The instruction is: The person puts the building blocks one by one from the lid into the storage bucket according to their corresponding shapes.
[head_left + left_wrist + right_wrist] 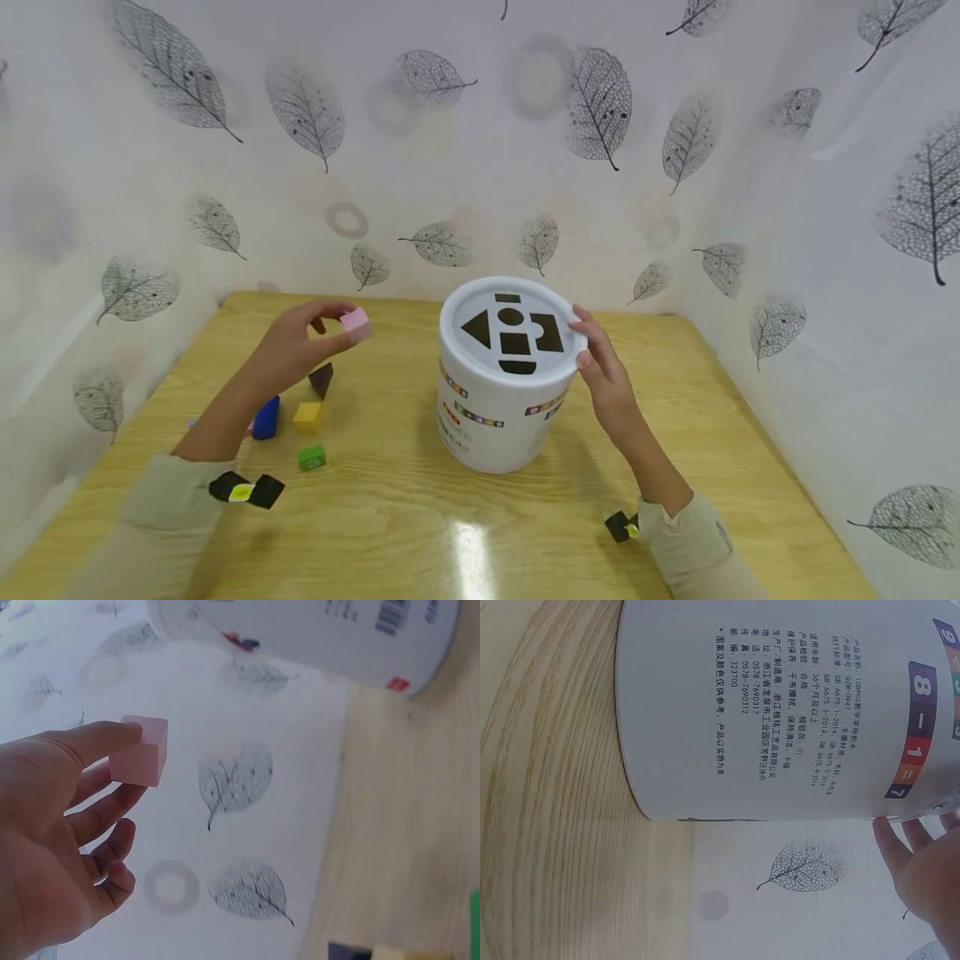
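My left hand [296, 337] pinches a pink cube-like block [356, 324] between thumb and fingertips, above the table and left of the bucket. In the left wrist view the thumb lies on one face of the pink block [139, 759], with fingers behind it. A white bucket [491, 425] stands upright, its lid [551, 302] cut with several shaped holes: a triangle, a circle, rectangles and others. My right hand [611, 387] holds the lid's right rim, fingers over the edge and thumb at the side. In the right wrist view its fingertips touch the bucket's [780, 712] lid end.
On the wooden table [375, 517], near the left forearm, lie a dark triangular block [321, 380], a yellow block [307, 417], a green block [312, 457] and a blue block [266, 418]. More pieces are partly hidden by the forearm. Leaf-patterned sheeting [480, 183] encloses the table's back and sides.
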`<action>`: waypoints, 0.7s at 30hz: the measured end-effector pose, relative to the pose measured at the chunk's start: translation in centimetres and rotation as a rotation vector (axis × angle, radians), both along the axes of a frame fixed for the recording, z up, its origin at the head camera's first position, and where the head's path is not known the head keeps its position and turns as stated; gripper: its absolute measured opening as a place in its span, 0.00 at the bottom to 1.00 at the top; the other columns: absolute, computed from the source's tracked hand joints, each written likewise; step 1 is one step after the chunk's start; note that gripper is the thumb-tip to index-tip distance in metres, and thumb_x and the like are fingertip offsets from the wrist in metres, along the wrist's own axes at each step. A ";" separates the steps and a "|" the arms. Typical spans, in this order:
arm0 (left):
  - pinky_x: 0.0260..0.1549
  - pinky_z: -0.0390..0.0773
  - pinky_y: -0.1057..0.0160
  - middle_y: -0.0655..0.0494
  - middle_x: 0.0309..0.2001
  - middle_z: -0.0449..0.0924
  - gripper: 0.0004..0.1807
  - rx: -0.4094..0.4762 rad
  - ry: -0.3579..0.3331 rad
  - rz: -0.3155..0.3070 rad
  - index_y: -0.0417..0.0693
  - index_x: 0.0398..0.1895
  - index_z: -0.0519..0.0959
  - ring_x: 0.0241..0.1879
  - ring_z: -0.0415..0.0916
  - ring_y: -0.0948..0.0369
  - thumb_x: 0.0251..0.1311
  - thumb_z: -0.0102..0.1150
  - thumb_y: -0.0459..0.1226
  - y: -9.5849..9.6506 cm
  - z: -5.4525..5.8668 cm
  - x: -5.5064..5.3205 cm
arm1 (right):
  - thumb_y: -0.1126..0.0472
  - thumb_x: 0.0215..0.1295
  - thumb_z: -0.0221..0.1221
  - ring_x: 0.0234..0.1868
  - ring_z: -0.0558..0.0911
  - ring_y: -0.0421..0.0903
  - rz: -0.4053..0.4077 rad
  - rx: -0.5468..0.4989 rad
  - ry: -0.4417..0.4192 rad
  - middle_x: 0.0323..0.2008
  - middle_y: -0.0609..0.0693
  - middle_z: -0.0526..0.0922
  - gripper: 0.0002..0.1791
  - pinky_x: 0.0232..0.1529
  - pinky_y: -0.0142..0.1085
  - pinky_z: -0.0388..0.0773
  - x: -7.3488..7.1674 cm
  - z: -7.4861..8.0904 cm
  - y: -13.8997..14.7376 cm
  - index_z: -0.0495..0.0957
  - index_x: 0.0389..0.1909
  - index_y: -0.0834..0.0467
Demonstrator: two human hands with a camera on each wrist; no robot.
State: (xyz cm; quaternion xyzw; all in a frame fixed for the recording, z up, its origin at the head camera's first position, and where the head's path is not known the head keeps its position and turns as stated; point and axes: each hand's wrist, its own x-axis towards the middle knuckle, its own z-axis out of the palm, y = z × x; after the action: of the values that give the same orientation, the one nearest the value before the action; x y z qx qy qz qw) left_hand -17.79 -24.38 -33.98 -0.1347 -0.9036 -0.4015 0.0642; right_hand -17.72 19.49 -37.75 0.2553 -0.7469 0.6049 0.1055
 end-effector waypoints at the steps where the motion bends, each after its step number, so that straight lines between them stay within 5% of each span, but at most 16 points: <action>1: 0.45 0.71 0.54 0.53 0.57 0.78 0.28 0.010 0.008 -0.012 0.52 0.67 0.74 0.50 0.69 0.53 0.67 0.63 0.51 0.5 0.3 0.0 | 0.58 0.81 0.42 0.81 0.49 0.47 -0.001 0.002 -0.001 0.79 0.44 0.54 0.23 0.70 0.24 0.60 0.0 0.0 0.0 0.63 0.71 0.60; 13: 0.48 0.70 0.51 0.54 0.58 0.77 0.27 0.003 0.058 -0.098 0.52 0.65 0.75 0.52 0.68 0.53 0.66 0.64 0.50 5.6 4.6 0.1 | 0.58 0.81 0.42 0.81 0.50 0.48 0.000 0.002 0.002 0.79 0.44 0.54 0.23 0.69 0.25 0.61 0.0 0.0 0.1 0.63 0.71 0.59; 21: 0.49 0.71 0.53 0.61 0.54 0.80 0.23 0.068 0.062 -0.228 0.55 0.57 0.80 0.53 0.69 0.57 0.61 0.69 0.50 9.1 5.8 -0.8 | 0.58 0.81 0.42 0.81 0.51 0.49 0.003 -0.005 0.001 0.79 0.43 0.54 0.23 0.69 0.25 0.62 0.1 -0.1 0.0 0.63 0.72 0.59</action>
State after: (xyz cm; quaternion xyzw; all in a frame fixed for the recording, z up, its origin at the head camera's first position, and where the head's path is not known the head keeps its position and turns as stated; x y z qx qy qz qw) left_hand -18.58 -15.31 -28.21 -0.2465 -0.8660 -0.4321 0.0507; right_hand -17.66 19.47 -37.83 0.2564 -0.7449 0.6068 0.1056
